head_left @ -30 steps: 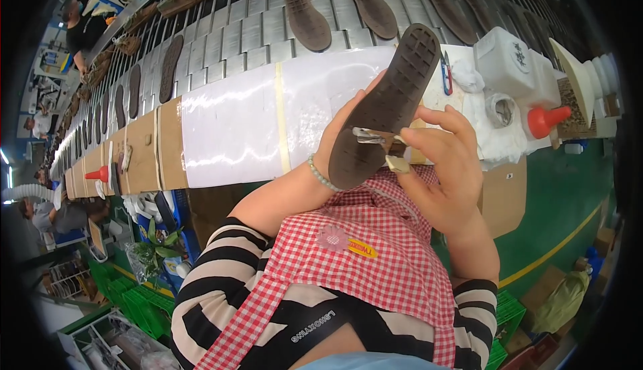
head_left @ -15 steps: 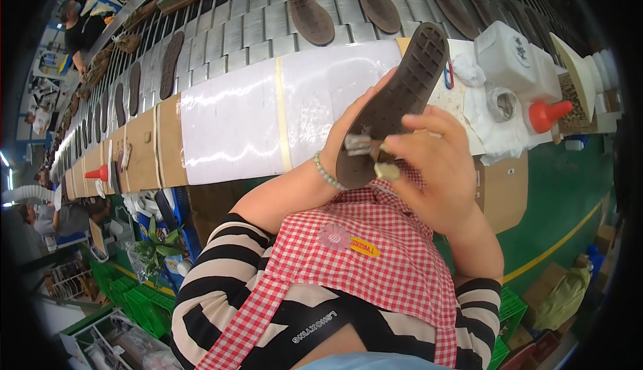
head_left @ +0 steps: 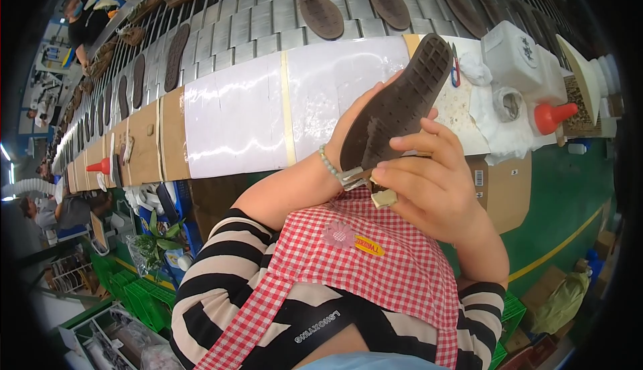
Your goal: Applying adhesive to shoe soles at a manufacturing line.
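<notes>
A small pale tool [head_left: 384, 198] is pinched in the right hand [head_left: 429, 186], its grip closed, against the heel of a dark shoe sole [head_left: 400, 105] clamped upright in the left hand [head_left: 355, 125] above the desk [head_left: 234, 119]. A slip could nick fingers or drop the sole.

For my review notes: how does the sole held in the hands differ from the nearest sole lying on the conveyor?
The held sole is raised and tilted, gripped by the left hand from behind with the right hand at its lower end; the conveyor sole lies flat and untouched on the slatted belt. The held sole looks larger, being nearer the camera. Both are dark brown with textured tread facing up.
</notes>
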Demonstrator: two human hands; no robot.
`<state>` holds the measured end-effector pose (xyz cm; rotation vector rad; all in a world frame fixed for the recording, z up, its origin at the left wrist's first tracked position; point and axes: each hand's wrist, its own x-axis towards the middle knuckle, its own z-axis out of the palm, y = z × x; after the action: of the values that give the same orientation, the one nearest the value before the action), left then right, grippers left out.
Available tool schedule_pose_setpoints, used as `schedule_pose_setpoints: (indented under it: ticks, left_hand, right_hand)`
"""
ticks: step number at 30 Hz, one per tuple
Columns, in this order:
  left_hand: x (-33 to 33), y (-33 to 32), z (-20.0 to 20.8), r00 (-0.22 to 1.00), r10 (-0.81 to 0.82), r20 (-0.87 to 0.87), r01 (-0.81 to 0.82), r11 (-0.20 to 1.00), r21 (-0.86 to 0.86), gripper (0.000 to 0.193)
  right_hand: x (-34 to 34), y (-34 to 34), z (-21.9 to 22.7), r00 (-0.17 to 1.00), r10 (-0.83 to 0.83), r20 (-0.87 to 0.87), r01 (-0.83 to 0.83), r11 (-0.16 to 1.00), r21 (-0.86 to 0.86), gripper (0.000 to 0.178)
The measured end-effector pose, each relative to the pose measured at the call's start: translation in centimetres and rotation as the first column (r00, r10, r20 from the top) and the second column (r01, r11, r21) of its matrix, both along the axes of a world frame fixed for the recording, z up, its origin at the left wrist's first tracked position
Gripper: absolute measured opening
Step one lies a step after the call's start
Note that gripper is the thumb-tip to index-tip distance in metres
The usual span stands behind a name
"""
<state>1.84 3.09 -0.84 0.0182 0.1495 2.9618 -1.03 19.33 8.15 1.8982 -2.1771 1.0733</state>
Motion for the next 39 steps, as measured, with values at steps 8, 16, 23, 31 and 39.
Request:
schedule_pose_setpoints:
  ticks: [8, 16, 23, 31, 39]
  left_hand:
    - [0.1, -0.3, -0.2, 0.995, -0.098, -0.021, 0.100, 0.990, 0.095, 0.049]
    - [0.6, 0.0, 0.5, 0.978, -0.174, 0.116, 0.163, 0.982, 0.099, 0.046]
    - [0.8, -0.9, 1.2, 0.966, -0.211, 0.152, 0.189, 0.971, 0.149, 0.047]
    - [0.5, -0.5, 1.1, 0.970, -0.228, 0.078, 0.221, 0.971, 0.090, 0.048]
    - [0.2, -1.0, 1.9, 0.994, -0.100, 0.036, 0.093, 0.984, 0.149, 0.058]
  right_hand:
    - [-0.7, 0.1, 0.3, 0.997, 0.023, -0.070, -0.021, 0.999, 0.034, 0.031]
    - [-1.1, 0.7, 1.3, 0.995, -0.019, -0.101, 0.026, 0.997, 0.074, 0.024]
    - [-1.6, 1.6, 2.0, 0.994, 0.026, -0.108, -0.011, 0.991, 0.134, 0.024]
    - [-1.5, 1.6, 1.6, 0.986, -0.041, -0.163, 0.057, 0.994, 0.096, 0.027]
    - [-0.7, 3.2, 1.2, 0.935, -0.345, 0.079, 0.350, 0.934, -0.072, 0.045]
